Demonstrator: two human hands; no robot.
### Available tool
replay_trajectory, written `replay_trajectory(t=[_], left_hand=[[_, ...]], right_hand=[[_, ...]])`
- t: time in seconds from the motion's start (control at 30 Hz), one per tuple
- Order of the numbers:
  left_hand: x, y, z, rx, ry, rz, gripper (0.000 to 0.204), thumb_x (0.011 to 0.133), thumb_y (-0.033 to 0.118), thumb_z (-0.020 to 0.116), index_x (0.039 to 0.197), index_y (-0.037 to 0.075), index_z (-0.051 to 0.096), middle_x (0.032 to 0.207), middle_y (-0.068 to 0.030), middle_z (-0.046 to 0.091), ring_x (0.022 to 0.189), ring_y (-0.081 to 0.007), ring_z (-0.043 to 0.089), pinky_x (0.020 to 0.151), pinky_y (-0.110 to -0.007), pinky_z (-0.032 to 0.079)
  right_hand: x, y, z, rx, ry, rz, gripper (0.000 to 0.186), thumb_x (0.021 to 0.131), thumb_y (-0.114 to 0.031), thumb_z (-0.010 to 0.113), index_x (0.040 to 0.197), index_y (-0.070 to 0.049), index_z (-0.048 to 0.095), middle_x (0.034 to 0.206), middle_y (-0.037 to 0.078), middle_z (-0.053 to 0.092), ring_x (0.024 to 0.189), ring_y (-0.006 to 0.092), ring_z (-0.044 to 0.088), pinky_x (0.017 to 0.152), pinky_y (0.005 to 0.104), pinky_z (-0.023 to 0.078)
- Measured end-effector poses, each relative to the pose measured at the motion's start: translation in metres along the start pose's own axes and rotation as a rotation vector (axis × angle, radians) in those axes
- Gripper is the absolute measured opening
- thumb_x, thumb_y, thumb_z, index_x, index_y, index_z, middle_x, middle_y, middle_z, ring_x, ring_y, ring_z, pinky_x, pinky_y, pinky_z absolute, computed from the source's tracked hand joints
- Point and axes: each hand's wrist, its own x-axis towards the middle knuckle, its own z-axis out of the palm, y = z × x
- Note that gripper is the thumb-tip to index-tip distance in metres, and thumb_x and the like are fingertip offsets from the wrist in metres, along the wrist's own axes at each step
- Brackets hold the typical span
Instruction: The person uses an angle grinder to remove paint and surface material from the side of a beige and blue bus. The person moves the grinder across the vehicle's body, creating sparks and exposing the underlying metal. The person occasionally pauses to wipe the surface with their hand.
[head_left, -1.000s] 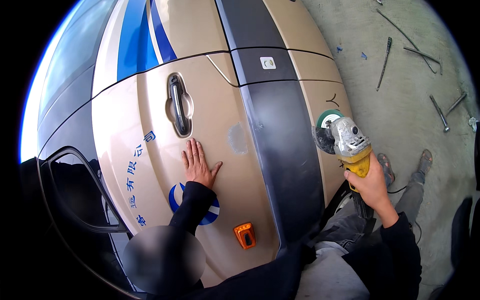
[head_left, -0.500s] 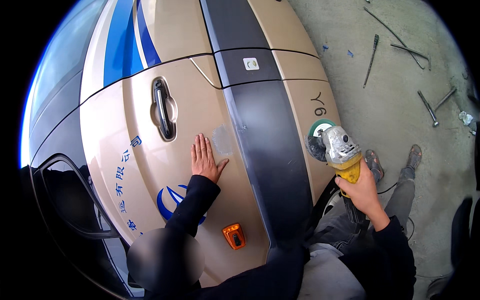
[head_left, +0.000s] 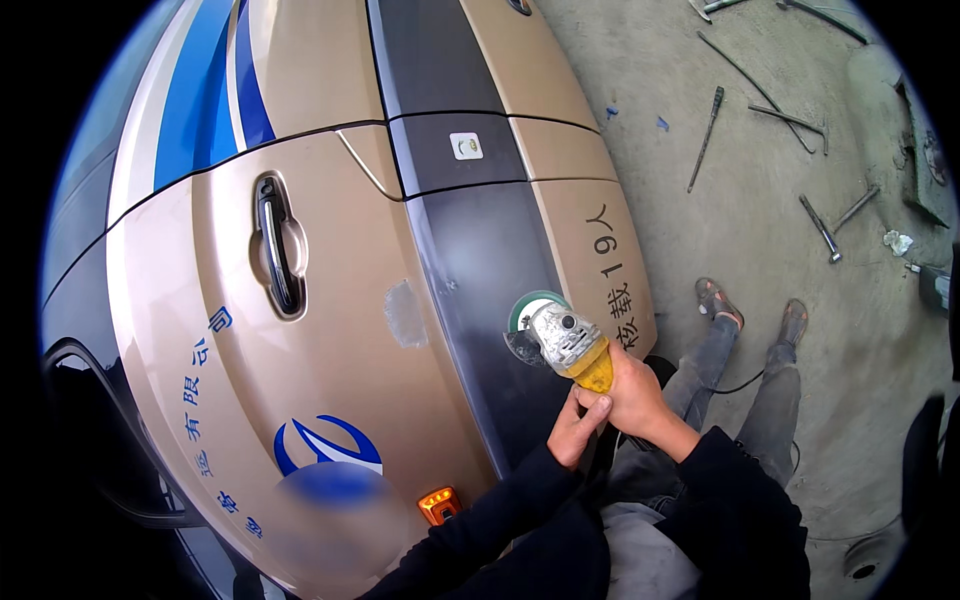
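My right hand (head_left: 635,400) grips the yellow body of an angle grinder (head_left: 570,340) with a silver head and a green-rimmed disc (head_left: 535,305). My left hand (head_left: 578,430) is closed round the grinder too, thumb along it, just left of my right. The disc is over the dark grey band (head_left: 470,250) of a beige vehicle (head_left: 360,240); I cannot tell whether it touches. To its left are a dull sanded patch (head_left: 405,315) and a black-and-chrome door handle (head_left: 280,250). An orange side lamp (head_left: 440,505) shows below, partly behind my sleeve.
Several long metal bars (head_left: 712,130) and hammer-like tools (head_left: 820,230) lie on the concrete floor (head_left: 700,240) at the right, with some metal parts at the far edge. A cable (head_left: 740,385) runs by my legs. A dark mirror (head_left: 80,420) shows at the left.
My left hand has left the door panel and moved right onto the grinder. The grinder has moved left from beside the beige lower strip to over the dark band.
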Motion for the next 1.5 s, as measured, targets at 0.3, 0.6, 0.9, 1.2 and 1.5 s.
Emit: replay_trajectory(t=[0.3, 0.6, 0.9, 1.2, 1.5], left_hand=[[0.064, 0.048, -0.057, -0.36, 0.153, 0.1, 0.053, 0.095, 0.016, 0.072, 0.14, -0.003, 0.051, 0.133, -0.0134, 0.062, 0.123, -0.0218, 0.06, 0.107, -0.036, 0.045], [0.066, 0.06, -0.056, -0.355, 0.215, 0.101, 0.051, 0.095, 0.015, 0.072, 0.138, -0.003, 0.052, 0.131, -0.0133, 0.062, 0.122, -0.0205, 0.06, 0.106, -0.036, 0.045], [0.075, 0.066, -0.043, -0.371, 0.23, 0.084, 0.053, 0.096, 0.019, 0.072, 0.139, -0.003, 0.052, 0.132, -0.0117, 0.061, 0.122, -0.0197, 0.059, 0.107, -0.036, 0.044], [0.075, 0.164, -0.094, 1.515, 0.296, 0.545, 0.074, 0.096, 0.021, 0.065, 0.155, -0.006, 0.031, 0.161, -0.0245, 0.033, 0.152, -0.0417, 0.026, 0.123, -0.05, 0.023], [0.165, 0.179, -0.144, 2.281, 0.28, 0.426, 0.093, 0.096, 0.059, 0.055, 0.156, -0.007, 0.028, 0.167, -0.0226, 0.02, 0.158, -0.0333, 0.012, 0.127, -0.047, 0.01]], right_hand=[[0.071, -0.011, 0.061, 0.048, -0.093, -0.002, 0.051, 0.08, -0.032, 0.075, 0.117, -0.004, 0.054, 0.098, 0.023, 0.071, 0.095, 0.0464, 0.067, 0.081, 0.051, 0.054], [0.091, -0.022, 0.054, 0.016, -0.203, -0.021, 0.048, 0.08, -0.03, 0.075, 0.112, -0.001, 0.052, 0.095, 0.026, 0.069, 0.093, 0.048, 0.066, 0.078, 0.0524, 0.053], [0.109, -0.027, 0.03, -0.083, -0.289, -0.044, 0.056, 0.079, -0.03, 0.077, 0.12, -0.001, 0.053, 0.095, 0.024, 0.07, 0.092, 0.0459, 0.067, 0.078, 0.0504, 0.054], [0.123, 0.001, -0.027, 0.197, 0.03, 0.155, 0.055, 0.08, -0.015, 0.078, 0.127, 0.001, 0.055, 0.106, 0.012, 0.072, 0.097, 0.0213, 0.069, 0.088, 0.0349, 0.053], [0.124, -0.027, -0.064, 0.329, 0.089, 0.061, 0.051, 0.082, -0.01, 0.076, 0.127, 0.001, 0.054, 0.112, 0.009, 0.069, 0.102, 0.0163, 0.065, 0.091, 0.0332, 0.051]])
